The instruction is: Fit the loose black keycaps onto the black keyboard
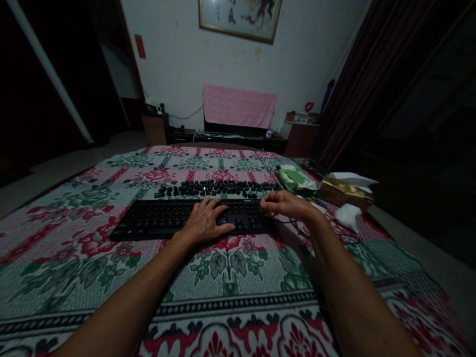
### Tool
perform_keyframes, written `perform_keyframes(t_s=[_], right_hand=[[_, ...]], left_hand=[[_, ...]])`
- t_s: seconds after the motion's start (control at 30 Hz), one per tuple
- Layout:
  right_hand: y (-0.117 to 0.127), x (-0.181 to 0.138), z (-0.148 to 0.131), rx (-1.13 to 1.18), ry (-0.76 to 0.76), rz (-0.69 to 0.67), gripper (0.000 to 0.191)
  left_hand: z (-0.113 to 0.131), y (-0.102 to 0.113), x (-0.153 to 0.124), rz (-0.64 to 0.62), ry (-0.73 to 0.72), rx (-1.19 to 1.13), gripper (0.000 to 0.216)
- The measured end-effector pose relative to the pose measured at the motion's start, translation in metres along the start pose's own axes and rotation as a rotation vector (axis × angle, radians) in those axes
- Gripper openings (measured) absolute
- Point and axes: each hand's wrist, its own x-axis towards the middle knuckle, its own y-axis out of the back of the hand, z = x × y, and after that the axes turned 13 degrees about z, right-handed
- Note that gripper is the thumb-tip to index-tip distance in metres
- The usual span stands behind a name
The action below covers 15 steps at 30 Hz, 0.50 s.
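Note:
A black keyboard [156,219] lies on a floral bedspread [230,267]. My left hand [204,222] rests flat on its middle, fingers spread over the frame. At the keyboard's right end, my right hand [282,203] has its fingers curled in a pinch; what they hold is too small to make out. A row of loose black keycaps [219,188] lies on the cloth just behind the keyboard.
A green-and-white packet [295,178], a gold tissue box [344,191] and a crumpled white tissue [347,215] sit at the bed's right edge. A thin dark cable [297,229] runs from the keyboard. Beyond the bed stands a low cabinet with a pink cloth [240,105].

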Motion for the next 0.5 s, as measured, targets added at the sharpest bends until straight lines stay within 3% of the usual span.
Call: perform_keyframes(t_s=[0.5], right_hand=[[-0.01, 0.01, 0.01, -0.121, 0.107, 0.015, 0.022]], left_hand=[[0.001, 0.003, 0.0, 0.004, 0.002, -0.017, 0.064]])
